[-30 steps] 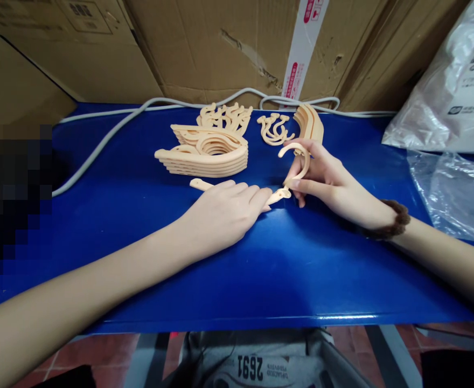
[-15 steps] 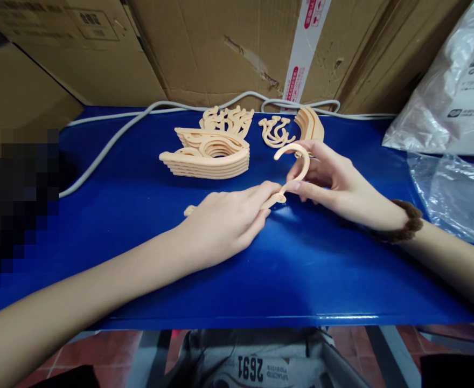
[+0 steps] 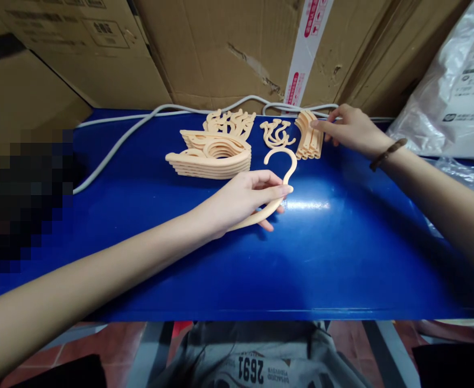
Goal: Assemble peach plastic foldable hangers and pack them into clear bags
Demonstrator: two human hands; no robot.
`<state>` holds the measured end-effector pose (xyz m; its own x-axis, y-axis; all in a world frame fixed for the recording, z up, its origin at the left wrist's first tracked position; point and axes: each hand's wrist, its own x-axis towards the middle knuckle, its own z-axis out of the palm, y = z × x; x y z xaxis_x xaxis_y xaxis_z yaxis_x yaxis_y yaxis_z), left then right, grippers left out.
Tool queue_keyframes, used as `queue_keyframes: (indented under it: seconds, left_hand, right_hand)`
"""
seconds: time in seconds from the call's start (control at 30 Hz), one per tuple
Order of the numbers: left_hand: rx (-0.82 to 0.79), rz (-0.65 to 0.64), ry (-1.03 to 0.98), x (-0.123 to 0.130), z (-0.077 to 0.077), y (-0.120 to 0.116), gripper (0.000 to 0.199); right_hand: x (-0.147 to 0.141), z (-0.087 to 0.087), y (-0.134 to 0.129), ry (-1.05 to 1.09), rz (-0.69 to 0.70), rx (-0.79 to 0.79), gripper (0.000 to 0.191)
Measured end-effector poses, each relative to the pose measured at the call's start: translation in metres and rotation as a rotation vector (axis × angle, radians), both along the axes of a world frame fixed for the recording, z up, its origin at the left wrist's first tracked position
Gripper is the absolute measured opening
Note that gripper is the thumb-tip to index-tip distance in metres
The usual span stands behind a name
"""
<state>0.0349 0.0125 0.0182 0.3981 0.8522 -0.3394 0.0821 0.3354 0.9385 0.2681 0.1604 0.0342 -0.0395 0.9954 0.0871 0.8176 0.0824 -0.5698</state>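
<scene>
In the head view, a beige, smooth, plastic-looking hook (image 3: 292, 161) curves open toward the left near the middle of the frame, joined at its lower end to a slim, bowed arm piece (image 3: 254, 220) that runs down to the left. Just above and left of it lies a stack of flat, curved beige pieces (image 3: 216, 167) with rounded edges and oval openings. Behind that stack, at upper center, is a jumble of small curvy beige pieces (image 3: 231, 123); to its right sit loose S-shaped hooks (image 3: 276, 134), then a bundle of narrow, bent strips (image 3: 308, 141). All rest on a glossy blue surface (image 3: 229, 275), with a smooth pale cable (image 3: 111, 156) along its back edge, brown cardboard (image 3: 208, 54) behind, and a crinkled clear plastic bag (image 3: 434, 102) at upper right.

The left hand (image 3: 245, 199) reaches in from the lower left, back of the hand up, its fingers pinched around the joint between hook and arm piece. The right hand (image 3: 352, 129) comes from the right edge, wrist in a fuzzy brown band (image 3: 388, 153), thumb and fingers spread apart, the thumb tip at the bundle's upper right; whether it grips a strip cannot be told.
</scene>
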Motion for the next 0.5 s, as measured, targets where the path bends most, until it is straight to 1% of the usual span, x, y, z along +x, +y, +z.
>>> queue_keyframes:
  seconds: [0.07,0.17,0.37,0.5]
  left_hand:
    - [-0.045,0.028,-0.021,-0.0009,-0.0004,0.0001,0.009]
    - [-0.066,0.046,-0.050,-0.0027,-0.0021,0.0003,0.008]
    - [-0.097,0.002,-0.114,-0.0030,-0.0051,-0.0001,0.005]
    - [-0.094,-0.013,-0.131,-0.0029,-0.0052,-0.0004,0.006]
  right_hand:
    - [-0.0006,-0.0012,0.0031,0.021,0.019,-0.026,0.041]
    - [0.0001,-0.0008,0.0051,0.044,0.033,-0.062,0.042]
    - [-0.0006,0.0039,-0.0003,0.058,0.038,-0.131,0.033]
    - [-0.0036,0.0059,-0.0012,0.081,0.009,-0.146,0.025]
